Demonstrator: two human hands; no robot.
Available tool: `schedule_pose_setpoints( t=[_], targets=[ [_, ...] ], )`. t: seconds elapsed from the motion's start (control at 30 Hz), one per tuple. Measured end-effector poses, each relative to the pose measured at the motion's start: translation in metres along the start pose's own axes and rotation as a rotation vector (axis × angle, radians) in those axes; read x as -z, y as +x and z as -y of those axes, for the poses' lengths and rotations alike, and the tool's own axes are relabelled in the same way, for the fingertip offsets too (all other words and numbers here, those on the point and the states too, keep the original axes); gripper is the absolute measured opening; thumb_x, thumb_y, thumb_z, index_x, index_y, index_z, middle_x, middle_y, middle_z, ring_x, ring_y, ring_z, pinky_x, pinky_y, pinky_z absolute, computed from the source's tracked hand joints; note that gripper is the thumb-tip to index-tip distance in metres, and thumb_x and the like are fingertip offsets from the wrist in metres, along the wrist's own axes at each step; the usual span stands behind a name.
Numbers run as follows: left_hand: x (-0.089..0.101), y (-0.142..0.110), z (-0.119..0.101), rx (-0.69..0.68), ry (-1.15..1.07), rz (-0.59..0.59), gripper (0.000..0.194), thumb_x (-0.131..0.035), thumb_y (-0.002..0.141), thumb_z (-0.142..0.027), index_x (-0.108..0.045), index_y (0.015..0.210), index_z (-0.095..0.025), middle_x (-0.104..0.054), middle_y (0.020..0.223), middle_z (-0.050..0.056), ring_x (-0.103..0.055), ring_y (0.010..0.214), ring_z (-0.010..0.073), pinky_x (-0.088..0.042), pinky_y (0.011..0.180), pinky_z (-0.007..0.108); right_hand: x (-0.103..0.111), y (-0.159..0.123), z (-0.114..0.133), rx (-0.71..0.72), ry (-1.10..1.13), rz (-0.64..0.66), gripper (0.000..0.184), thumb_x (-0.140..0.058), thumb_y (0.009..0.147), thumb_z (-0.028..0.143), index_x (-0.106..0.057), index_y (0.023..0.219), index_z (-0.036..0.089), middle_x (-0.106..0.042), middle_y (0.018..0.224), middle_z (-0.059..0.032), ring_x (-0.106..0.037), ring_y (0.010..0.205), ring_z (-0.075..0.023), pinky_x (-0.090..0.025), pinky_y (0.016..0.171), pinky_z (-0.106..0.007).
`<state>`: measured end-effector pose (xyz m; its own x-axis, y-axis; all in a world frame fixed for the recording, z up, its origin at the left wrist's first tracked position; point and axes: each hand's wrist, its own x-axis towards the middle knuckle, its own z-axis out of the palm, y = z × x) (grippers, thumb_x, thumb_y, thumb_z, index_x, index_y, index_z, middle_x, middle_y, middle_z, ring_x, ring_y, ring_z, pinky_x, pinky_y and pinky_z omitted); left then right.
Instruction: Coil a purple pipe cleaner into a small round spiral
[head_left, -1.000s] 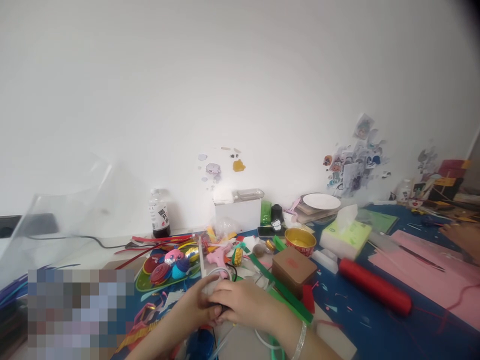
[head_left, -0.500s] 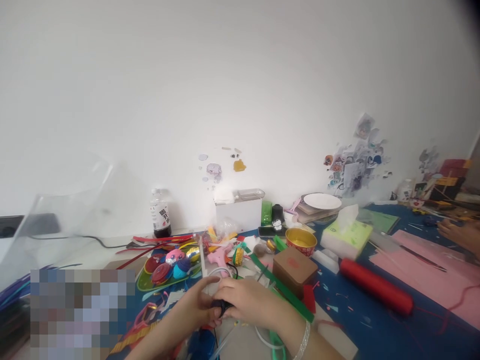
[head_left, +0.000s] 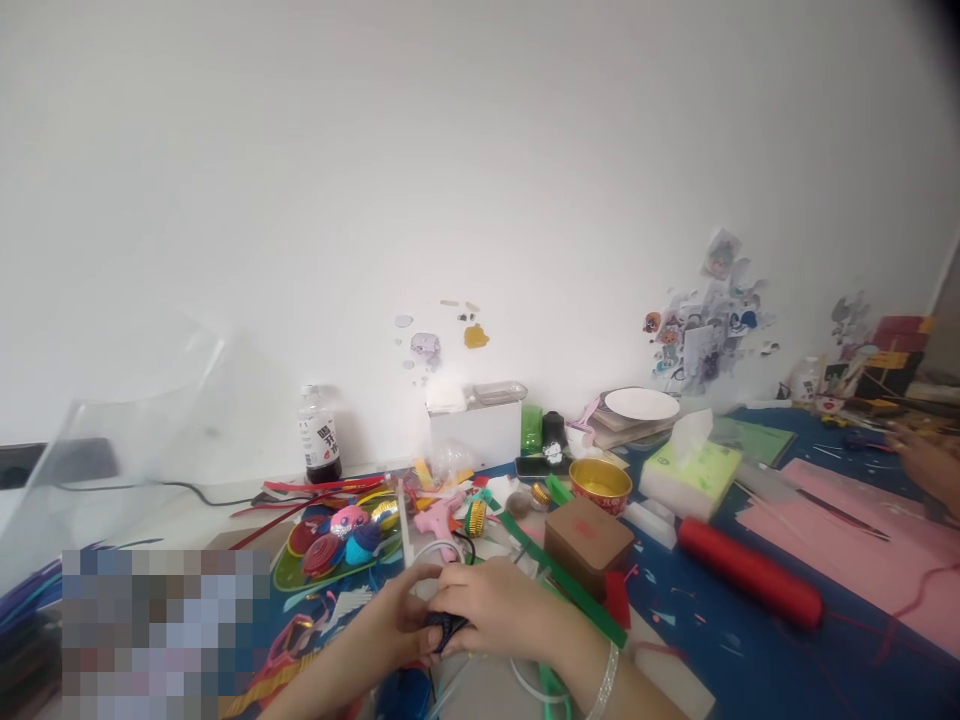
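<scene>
My left hand [head_left: 401, 622] and my right hand [head_left: 495, 606] meet low in the middle of the view. Their fingers are closed around a small dark blue ridged piece [head_left: 445, 630]; much of it is hidden by the fingers, and its exact kind cannot be made out. Just beyond the hands lie a pink glue gun [head_left: 439, 520] and a small gold and green ridged roll [head_left: 475, 517]. To the left, a green plate [head_left: 289, 574] bears several coloured domed and coiled pieces. A long green strip [head_left: 559, 570] runs beside my right hand.
A brown box [head_left: 589, 540], a gold and red bowl [head_left: 600, 483], a tissue pack [head_left: 690, 470] and a red roll [head_left: 750, 572] stand or lie to the right. A bottle [head_left: 320, 435] stands by the wall. Another person's hand [head_left: 926, 455] shows at the far right.
My fingers have shifted slightly on the dark blue piece, and more of its ridged surface shows. The other person's hand has moved slightly right. The view has shifted a little.
</scene>
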<state>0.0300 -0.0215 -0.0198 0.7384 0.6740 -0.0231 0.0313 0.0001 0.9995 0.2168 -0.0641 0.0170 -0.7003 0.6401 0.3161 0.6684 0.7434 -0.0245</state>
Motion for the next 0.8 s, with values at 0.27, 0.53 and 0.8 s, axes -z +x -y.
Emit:
schedule_pose_setpoints(
  t=[0.27, 0.53, 0.8],
  targets=[
    [0.000, 0.007, 0.004, 0.004, 0.015, -0.062, 0.077, -0.071, 0.064, -0.045, -0.033, 0.124, -0.016, -0.062, 0.067, 0.000, -0.057, 0.062, 0.0145, -0.039, 0.058, 0.025, -0.011, 0.003, -0.005, -0.118, -0.082, -0.013, 0.040, -0.064, 0.069, 0.052, -0.057, 0.084, 0.016, -0.058, 0.090, -0.0035, -0.054, 0.068, -0.0156, -0.036, 0.053, -0.023],
    [0.001, 0.003, -0.001, -0.006, 0.071, -0.064, 0.071, -0.069, 0.067, -0.042, -0.036, 0.125, -0.017, -0.061, 0.067, 0.000, -0.057, 0.062, 0.0149, -0.041, 0.058, 0.025, -0.002, 0.001, -0.006, -0.018, 0.048, -0.014, 0.028, -0.062, 0.077, 0.034, -0.056, 0.100, 0.019, -0.058, 0.093, -0.0022, -0.055, 0.081, -0.0152, -0.039, 0.063, -0.022],
    [-0.011, 0.007, 0.001, -0.033, 0.044, -0.096, 0.080, -0.068, 0.064, -0.049, -0.032, 0.131, -0.022, -0.064, 0.080, 0.003, -0.057, 0.072, 0.0183, -0.041, 0.062, 0.026, -0.010, 0.005, 0.000, -0.078, -0.138, -0.033, 0.038, -0.063, 0.070, 0.050, -0.058, 0.087, 0.016, -0.058, 0.085, -0.0030, -0.054, 0.068, -0.0166, -0.037, 0.053, -0.025]
  ],
)
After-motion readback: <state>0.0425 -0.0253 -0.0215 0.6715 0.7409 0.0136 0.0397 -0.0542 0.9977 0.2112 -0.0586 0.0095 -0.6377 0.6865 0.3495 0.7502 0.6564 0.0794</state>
